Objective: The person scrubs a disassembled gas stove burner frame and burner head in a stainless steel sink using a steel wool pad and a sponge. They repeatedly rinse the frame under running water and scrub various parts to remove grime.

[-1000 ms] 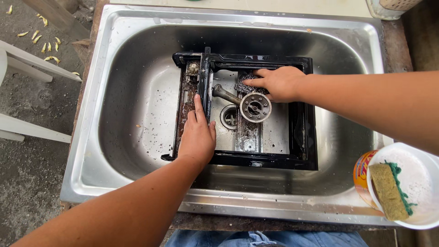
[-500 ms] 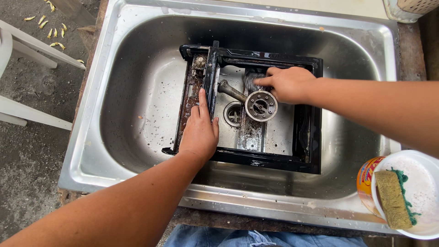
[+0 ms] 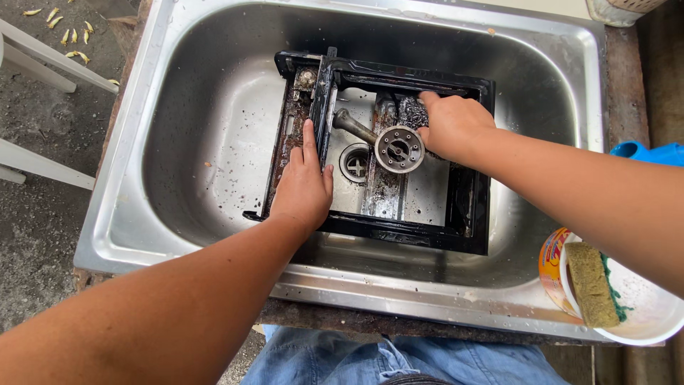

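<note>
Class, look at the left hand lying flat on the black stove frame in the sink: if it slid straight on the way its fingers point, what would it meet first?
The left hand points toward the far end of the black stove frame. It would probably first meet the grimy round knob fitting in the frame's far corner, though depth is unclear.

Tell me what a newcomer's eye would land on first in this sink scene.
First, the grimy black stove frame lying in the middle of the steel sink, with its round burner head near the drain. The left hand lies flat on the frame's left side, while the right hand presses a dark scrubber at its back. At the right edge, a white bowl holds a yellow-green sponge.
</note>
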